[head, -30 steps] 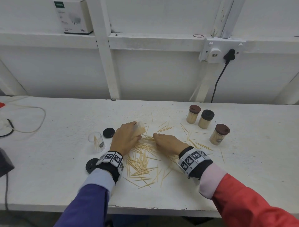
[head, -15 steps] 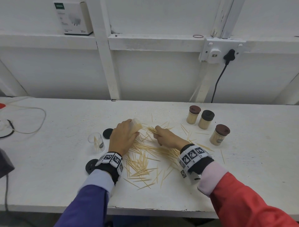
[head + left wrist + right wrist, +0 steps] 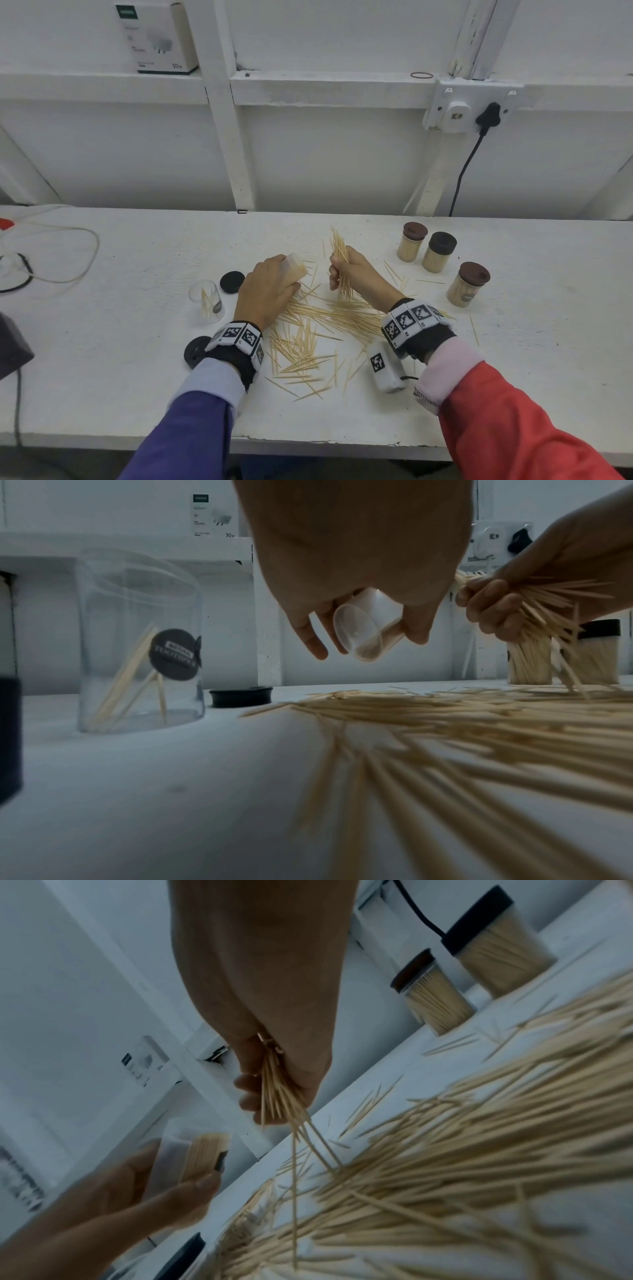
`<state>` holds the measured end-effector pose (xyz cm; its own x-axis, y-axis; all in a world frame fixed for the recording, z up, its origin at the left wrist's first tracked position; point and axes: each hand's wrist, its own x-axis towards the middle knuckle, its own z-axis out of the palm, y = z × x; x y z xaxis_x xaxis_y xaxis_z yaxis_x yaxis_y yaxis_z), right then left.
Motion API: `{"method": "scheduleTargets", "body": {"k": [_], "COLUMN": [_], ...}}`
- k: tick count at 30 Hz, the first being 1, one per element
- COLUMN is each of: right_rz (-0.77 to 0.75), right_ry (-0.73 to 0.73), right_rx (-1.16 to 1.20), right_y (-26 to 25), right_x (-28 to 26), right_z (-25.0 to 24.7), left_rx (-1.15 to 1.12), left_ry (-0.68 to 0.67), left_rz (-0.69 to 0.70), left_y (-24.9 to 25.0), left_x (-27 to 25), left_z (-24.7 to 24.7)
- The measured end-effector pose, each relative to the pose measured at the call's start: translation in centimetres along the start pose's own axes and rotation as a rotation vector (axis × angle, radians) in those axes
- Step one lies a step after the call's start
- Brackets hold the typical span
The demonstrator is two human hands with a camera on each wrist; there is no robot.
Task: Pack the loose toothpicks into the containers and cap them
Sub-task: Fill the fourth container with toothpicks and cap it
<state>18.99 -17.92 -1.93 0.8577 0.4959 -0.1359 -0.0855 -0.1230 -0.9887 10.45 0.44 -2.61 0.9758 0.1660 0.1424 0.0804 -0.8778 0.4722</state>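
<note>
My left hand (image 3: 270, 291) grips a clear toothpick container (image 3: 295, 265) tilted on its side, partly filled; its round base (image 3: 358, 633) shows in the left wrist view and its filled body (image 3: 202, 1156) in the right wrist view. My right hand (image 3: 356, 274) grips a bundle of toothpicks (image 3: 342, 263) lifted above the table, just right of the container, with a few trailing down (image 3: 298, 1139). A heap of loose toothpicks (image 3: 318, 329) lies on the white table (image 3: 102, 377) between my wrists. Another clear container (image 3: 207, 301) holding a few toothpicks stands uncapped at the left.
Three capped, full containers (image 3: 412, 241) (image 3: 440, 251) (image 3: 467, 284) stand at the right. One black cap (image 3: 232, 282) lies beside the open container, another (image 3: 196, 353) near my left wrist. Cables (image 3: 68, 253) lie far left; a wall socket with a plug (image 3: 486, 114) is behind.
My right hand has gathered a bundle of toothpicks from the heap and raised it off the table beside the container. The left hand still holds its container in place.
</note>
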Motion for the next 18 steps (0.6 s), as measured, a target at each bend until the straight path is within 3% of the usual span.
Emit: {"method": "scheduleTargets", "body": {"k": [9,18], "right_rz": [0.042,-0.057], "right_ry": [0.121,0.331], "right_rx": [0.289,0.6], "right_y": [0.4,-1.7], "right_x": [1.2,2.8], "right_z": [1.2,3.3], "left_rx": [-0.082,-0.097], "left_ry": [-0.035,-0.094], "left_rz": [-0.004,-0.026], "left_y": [-0.5,-0.7], "left_x": [0.2,0.4], "left_z": [0.5,1.0]}}
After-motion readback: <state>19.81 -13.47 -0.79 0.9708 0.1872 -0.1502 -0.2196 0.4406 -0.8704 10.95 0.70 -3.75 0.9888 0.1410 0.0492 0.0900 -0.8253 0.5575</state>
